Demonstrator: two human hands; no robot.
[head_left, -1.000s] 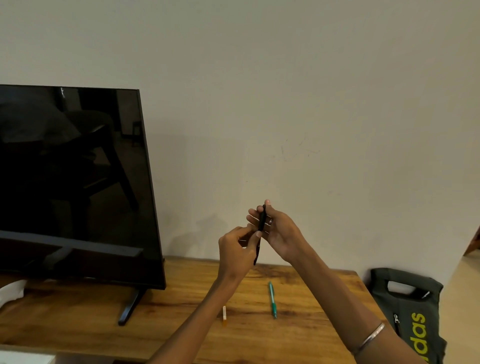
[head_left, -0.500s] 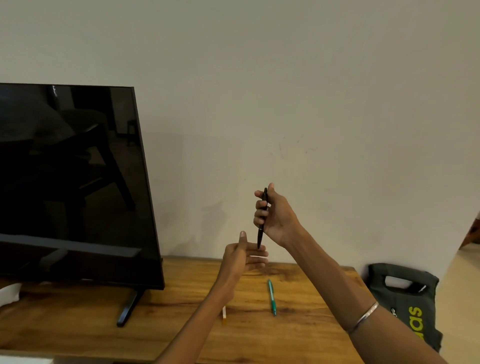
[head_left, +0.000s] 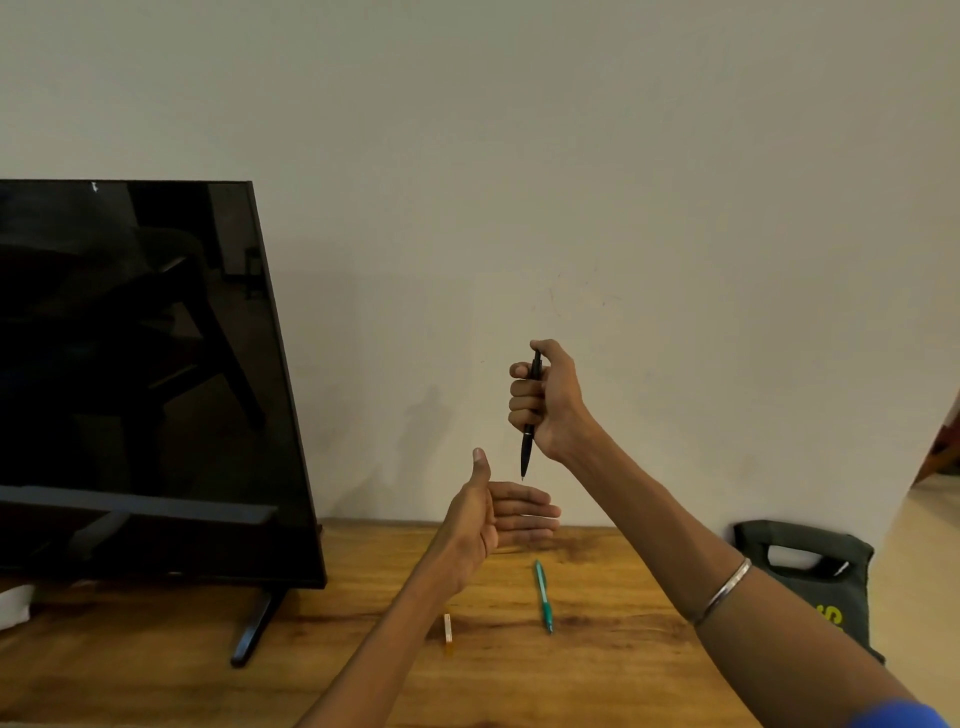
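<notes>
A green pen (head_left: 543, 596) and a small orange-and-white piece (head_left: 448, 629) lie on the wooden table (head_left: 156, 670). Above them the left hand (head_left: 493, 514) is held flat, fingers straight and thumb up. Just above it, the right hand (head_left: 545, 400) grips a black pen (head_left: 530, 415) upright, tip down, near the wall (head_left: 571, 156).

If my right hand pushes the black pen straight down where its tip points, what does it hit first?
Probably the open left hand: its fingers lie just below the black pen that the right hand grips tip-down, though depth is unclear.
</notes>
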